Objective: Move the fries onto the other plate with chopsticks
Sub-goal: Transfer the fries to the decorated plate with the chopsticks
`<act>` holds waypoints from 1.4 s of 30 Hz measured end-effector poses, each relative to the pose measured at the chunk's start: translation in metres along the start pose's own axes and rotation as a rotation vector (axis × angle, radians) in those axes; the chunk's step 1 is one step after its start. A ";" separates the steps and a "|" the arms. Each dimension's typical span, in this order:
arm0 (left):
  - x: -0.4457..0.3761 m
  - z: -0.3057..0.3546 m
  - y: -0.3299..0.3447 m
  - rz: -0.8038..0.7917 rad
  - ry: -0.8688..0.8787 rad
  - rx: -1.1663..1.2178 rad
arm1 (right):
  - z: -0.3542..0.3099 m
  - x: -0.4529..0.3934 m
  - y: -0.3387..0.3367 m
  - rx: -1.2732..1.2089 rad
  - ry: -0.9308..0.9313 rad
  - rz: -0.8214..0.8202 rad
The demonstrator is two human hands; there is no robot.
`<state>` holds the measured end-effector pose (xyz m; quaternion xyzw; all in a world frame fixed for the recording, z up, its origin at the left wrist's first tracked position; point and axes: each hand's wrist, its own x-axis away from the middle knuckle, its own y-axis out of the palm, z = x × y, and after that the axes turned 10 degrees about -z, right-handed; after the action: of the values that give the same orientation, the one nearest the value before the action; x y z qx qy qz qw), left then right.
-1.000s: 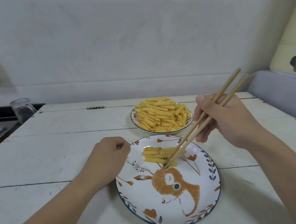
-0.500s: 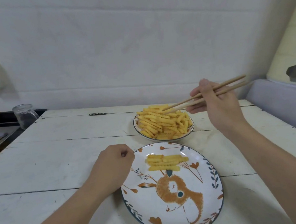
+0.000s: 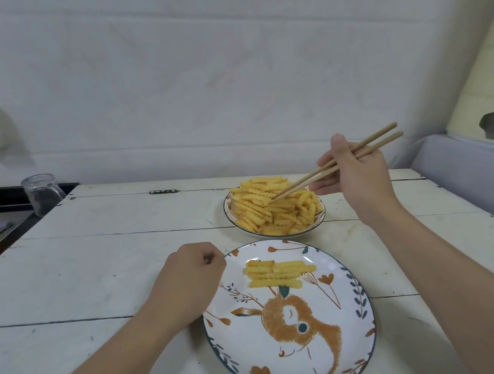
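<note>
Chopsticks (image 3: 340, 161) are gripped by the right hand (image 3: 356, 173), tips resting in the fries (image 3: 275, 208) heaped on the far plate (image 3: 230, 215). A few fries lie on the near plate (image 3: 326, 299). The left hand (image 3: 189, 286), fingers curled on nothing, rests at its left rim. Bare counter (image 3: 96, 261) lies left.

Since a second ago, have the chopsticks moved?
Yes. The chopsticks have gone from the rabbit plate back to the heaped plate, tips in its fries.
</note>
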<state>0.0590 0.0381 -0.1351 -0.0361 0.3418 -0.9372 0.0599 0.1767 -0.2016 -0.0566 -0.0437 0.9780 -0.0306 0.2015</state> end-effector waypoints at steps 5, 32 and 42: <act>0.000 0.000 0.000 -0.001 0.009 0.004 | 0.003 -0.008 -0.003 -0.052 0.066 0.031; 0.000 0.002 0.000 -0.007 -0.004 0.002 | -0.005 -0.014 -0.011 -0.079 0.066 0.050; 0.000 0.001 0.000 -0.008 0.002 0.004 | -0.008 -0.010 -0.018 -0.066 0.099 0.036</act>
<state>0.0591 0.0374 -0.1341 -0.0365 0.3399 -0.9381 0.0558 0.1841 -0.2178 -0.0439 -0.0312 0.9879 0.0029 0.1518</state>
